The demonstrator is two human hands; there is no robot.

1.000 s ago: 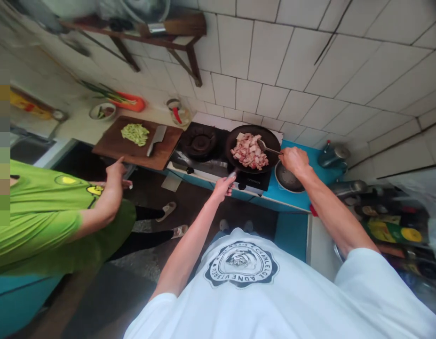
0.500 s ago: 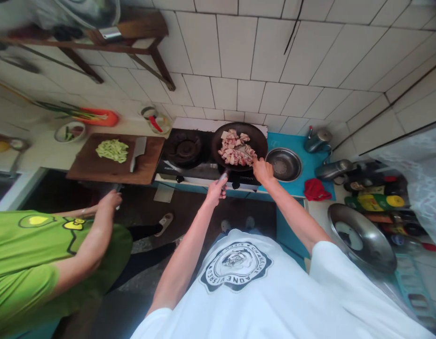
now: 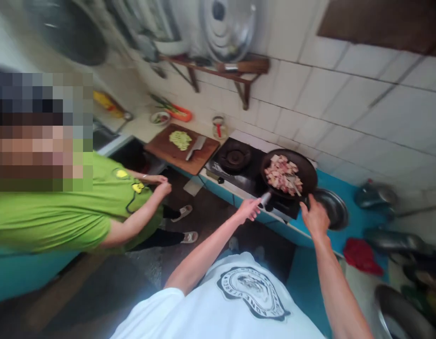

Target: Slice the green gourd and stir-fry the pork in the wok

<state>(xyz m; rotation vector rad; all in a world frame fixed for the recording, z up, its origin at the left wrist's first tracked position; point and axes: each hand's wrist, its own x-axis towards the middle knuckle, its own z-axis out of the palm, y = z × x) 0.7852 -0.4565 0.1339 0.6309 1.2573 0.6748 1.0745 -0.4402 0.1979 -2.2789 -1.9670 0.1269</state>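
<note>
A dark wok [image 3: 312, 170] with pieces of pale pink raw meat [image 3: 279, 172] sits on the right burner. My left hand [image 3: 248, 210] is at the end of the wok's grey handle [image 3: 265, 199], thumb and fingers closed about its tip. By the wok's right rim, my right hand [image 3: 315, 217] is closed on the dark grip of a metal spatula [image 3: 296, 185]. The spatula's head lies among the meat, and its grip is mostly hidden by my fingers. A metal bowl [image 3: 339, 207] stands just behind that hand on the blue counter.
Left of the gas stove [image 3: 253, 181], a cutting board [image 3: 161, 144] bears chopped green vegetable [image 3: 180, 140] and a cleaver [image 3: 195, 147]. A co-worker in a green shirt [image 3: 108, 202] stands at left, hands together. A red cloth [image 3: 363, 255] lies at right. A shelf [image 3: 253, 67] juts from the wall.
The view has swung left, so the stove appears farther right and the co-worker shows more fully. The co-worker's hands have come together. My hands stay at the wok and spatula.
</note>
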